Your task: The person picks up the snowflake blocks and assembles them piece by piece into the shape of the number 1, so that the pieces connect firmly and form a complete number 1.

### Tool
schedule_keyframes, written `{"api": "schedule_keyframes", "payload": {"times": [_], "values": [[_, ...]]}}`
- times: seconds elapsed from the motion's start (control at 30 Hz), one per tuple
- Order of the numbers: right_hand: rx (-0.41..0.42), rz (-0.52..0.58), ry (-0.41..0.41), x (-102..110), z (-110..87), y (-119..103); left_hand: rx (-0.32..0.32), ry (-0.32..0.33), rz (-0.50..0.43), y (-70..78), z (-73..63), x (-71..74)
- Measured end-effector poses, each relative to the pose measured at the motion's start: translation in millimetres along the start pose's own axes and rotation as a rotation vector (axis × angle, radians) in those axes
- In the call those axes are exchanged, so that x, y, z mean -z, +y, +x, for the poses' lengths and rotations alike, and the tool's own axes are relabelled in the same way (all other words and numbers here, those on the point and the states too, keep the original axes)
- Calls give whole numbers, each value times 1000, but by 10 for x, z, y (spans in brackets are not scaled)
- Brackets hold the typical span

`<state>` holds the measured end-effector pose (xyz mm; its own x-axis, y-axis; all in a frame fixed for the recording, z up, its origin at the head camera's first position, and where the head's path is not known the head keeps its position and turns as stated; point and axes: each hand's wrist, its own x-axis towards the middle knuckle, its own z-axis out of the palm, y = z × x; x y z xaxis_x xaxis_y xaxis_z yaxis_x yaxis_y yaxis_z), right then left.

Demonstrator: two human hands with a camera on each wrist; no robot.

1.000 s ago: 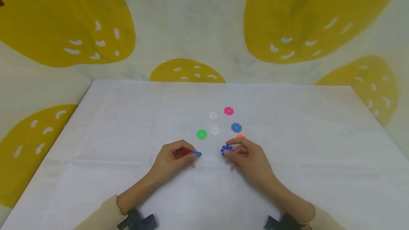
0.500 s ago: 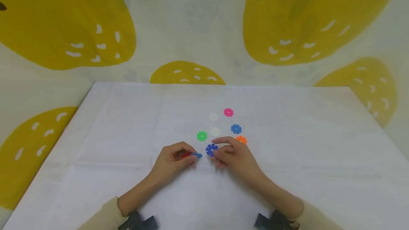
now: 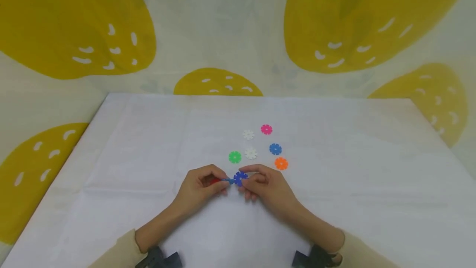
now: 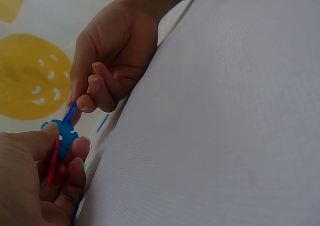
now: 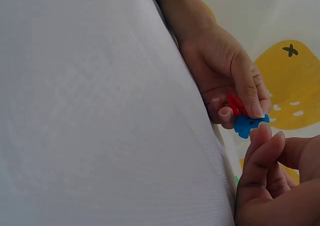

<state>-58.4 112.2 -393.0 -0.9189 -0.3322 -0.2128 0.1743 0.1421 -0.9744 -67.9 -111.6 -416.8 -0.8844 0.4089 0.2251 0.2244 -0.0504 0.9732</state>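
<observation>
My left hand (image 3: pixel 203 183) pinches a light blue notched disc (image 4: pixel 65 138) between thumb and fingers; a red notched disc (image 4: pixel 53 163) is joined to it at an angle. From the right, my right hand (image 3: pixel 273 187) pinches a dark blue notched disc (image 3: pixel 240 178) by its edge, thumb below and index finger above. The dark blue disc's edge meets the light blue one in the head view and in the left wrist view. Whether their notches interlock, I cannot tell. In the right wrist view, fingertips cover the dark blue disc.
Beyond the hands lie several loose notched discs on the white tablecloth (image 3: pixel 130 144): green (image 3: pixel 234 157), white (image 3: pixel 251 153), another white (image 3: pixel 248 135), pink (image 3: pixel 266 129), blue (image 3: pixel 275 149) and orange (image 3: pixel 281 163). A curtain with yellow fruit prints (image 3: pixel 219 82) hangs behind the table.
My right hand has moved left with the dark blue disc, bringing it up to the light blue disc. The orange disc is now uncovered. My left hand has stayed nearly still.
</observation>
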Motion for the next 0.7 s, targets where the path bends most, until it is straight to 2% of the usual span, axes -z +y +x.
{"api": "schedule_keyframes", "payload": {"times": [0.3, 0.7], "values": [[-21, -42, -8, 27, -25, 9, -31, -30, -19, 24, 30, -36], [25, -91, -61, 34, -4, 21, -87, -42, -52, -39, -3, 1]]}}
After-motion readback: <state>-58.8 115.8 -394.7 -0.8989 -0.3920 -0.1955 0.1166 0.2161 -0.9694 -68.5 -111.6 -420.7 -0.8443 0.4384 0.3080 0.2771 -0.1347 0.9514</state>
